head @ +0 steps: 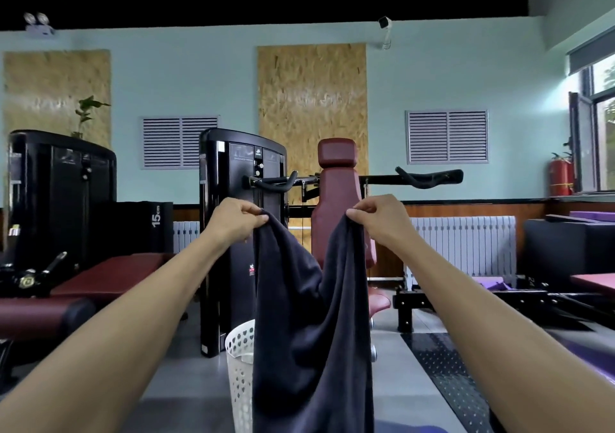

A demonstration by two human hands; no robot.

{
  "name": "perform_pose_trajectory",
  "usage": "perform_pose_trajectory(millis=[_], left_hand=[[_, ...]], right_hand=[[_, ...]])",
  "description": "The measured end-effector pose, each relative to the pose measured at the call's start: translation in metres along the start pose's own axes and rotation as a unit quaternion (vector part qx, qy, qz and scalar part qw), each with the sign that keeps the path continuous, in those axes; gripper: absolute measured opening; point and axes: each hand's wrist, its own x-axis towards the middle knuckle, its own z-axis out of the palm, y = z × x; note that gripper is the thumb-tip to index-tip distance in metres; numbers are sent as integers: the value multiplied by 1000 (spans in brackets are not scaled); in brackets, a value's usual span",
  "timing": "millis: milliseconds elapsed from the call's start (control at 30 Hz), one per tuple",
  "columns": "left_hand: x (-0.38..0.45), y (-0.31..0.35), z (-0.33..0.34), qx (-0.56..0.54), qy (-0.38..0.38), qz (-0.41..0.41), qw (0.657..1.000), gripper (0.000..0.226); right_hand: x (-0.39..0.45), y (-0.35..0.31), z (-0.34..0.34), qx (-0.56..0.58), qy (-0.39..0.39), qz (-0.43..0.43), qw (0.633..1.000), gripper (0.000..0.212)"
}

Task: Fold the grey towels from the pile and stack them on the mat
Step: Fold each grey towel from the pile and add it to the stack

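Both arms are stretched out at chest height in front of the weight machines, and between them hangs a dark grey terry towel (312, 316). The left hand (234, 217) pinches one top corner between thumb and curled fingers; the right hand (377, 214) pinches the other the same way. Each grip is narrow and closed on cloth, not on air.

The towel sags in a deep dip between the two hands and falls in long loose folds past the bottom of the view, so it looks soft, limp and fairly light, with no stiffness to keep a shape by itself. The pile surface seems matte and grippy rather than slick, and I would judge a fingertip pinch enough to carry it. The corners are the sensible place to hold it: drawing them apart should pull the top edge straight and let the weight smooth the rest.

A white perforated plastic basket (239, 362) stands on the floor just behind the hanging cloth. A purple strip (416, 429) shows at the bottom edge, possibly the mat.
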Motion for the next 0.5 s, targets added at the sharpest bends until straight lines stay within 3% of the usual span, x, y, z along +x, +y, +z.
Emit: perform_pose_trajectory(millis=[133, 200, 333, 500], left_hand=[[3, -14, 17, -67, 10, -43, 997, 7], [11, -28, 31, -104, 29, -72, 992, 6], [39, -63, 61, -129, 2, -134, 983, 11], [107, -90, 84, -99, 21, -116, 988, 10]], right_hand=[[2, 15, 16, 12, 8, 29, 999, 12], [6, 27, 27, 55, 29, 66, 996, 14], [22, 46, 54, 178, -8, 174, 969, 15], [77, 72, 95, 237, 18, 221, 946, 16]])
